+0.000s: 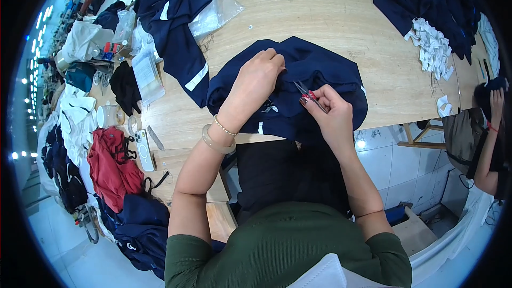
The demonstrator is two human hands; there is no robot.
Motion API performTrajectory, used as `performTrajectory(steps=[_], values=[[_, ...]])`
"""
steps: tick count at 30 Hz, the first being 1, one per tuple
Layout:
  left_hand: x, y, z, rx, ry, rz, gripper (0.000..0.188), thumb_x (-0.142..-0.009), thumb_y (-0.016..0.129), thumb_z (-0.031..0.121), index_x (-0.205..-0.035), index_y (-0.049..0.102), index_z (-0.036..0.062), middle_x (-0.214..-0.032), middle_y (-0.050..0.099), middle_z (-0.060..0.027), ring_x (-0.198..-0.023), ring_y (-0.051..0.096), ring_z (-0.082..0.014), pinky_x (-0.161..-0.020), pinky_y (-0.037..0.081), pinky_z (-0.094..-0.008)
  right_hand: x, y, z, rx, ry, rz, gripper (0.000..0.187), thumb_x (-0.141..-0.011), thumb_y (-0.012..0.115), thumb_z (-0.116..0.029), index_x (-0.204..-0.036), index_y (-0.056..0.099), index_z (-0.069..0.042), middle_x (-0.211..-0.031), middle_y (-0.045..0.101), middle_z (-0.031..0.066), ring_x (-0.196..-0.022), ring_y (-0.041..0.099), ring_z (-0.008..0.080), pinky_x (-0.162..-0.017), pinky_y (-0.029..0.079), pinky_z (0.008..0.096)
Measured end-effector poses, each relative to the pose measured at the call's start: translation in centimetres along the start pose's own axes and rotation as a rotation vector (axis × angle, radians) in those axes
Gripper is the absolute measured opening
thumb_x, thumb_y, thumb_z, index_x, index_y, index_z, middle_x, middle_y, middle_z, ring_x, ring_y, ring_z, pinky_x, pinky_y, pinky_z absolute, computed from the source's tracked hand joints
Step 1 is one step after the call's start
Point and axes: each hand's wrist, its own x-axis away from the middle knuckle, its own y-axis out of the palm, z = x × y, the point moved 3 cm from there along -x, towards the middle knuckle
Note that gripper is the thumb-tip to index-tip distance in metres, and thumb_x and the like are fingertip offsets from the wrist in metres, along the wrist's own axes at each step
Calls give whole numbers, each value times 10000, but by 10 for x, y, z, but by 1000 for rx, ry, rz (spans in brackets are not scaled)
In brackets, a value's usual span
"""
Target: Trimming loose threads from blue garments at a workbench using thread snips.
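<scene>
A navy garment (pixel 320 56) lies bunched at the table's near edge, with a small white print and a white tag on its near side. My left hand (pixel 261 72) is closed over the middle of it, fingertips pinched on the cloth; whether a thread is in them too is too small to tell. In my right hand (pixel 330 106) is a pair of thread snips (pixel 305 89), dark and slim. Their two pointed tips reach left over the cloth, slightly apart, close to my left fingertips.
Another navy garment (pixel 173 37) with white stripes lies at the left beside clear plastic bags (pixel 216 10). White cloth strips (pixel 432 48) are heaped at the right, near more navy cloth (pixel 421 0). A phone (pixel 143 150) and red bag (pixel 114 165) are at left. Another person's arm (pixel 488 149) shows at far right.
</scene>
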Motion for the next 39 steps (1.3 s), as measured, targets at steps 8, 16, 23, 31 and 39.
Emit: performTrajectory(steps=[8,16,23,31,39], values=[[9,0,-2,170,-70,89,76,-930,557,66,-919,549,-9,-829,587,-164,-744,599,-348,-655,484,-389,-6,12,3,49,-87,28,173,-837,707,-98,-790,574,2,-523,479,66,-470,377,85,-465,296,265],[10,0,1,112,-46,98,77,-908,591,82,-914,541,24,-797,575,-129,-761,614,-302,-670,499,-384,-10,17,-6,148,-109,65,189,-829,709,-156,-792,575,-28,-577,559,104,-458,507,207,-474,367,300],[12,1,0,154,-43,120,81,-930,561,80,-918,552,1,-821,584,-152,-735,597,-343,-631,479,-391,-13,19,-10,267,-154,65,182,-829,699,-163,-783,566,-47,-589,588,98,-495,584,264,-469,399,336],[27,-15,0,431,-331,545,85,-923,536,-35,-994,581,-16,-797,611,-134,-653,626,-210,-617,500,-291,-2,4,-14,67,-171,187,124,-830,726,-60,-873,619,-14,-570,554,31,-508,442,26,-470,330,214],[40,12,59,472,-21,175,167,-808,637,-103,-948,616,-15,-894,583,-107,-701,616,-214,-609,497,-286,-3,-71,4,-312,-87,539,114,-920,658,-37,-989,587,20,-838,649,21,-717,531,11,-680,408,140]])
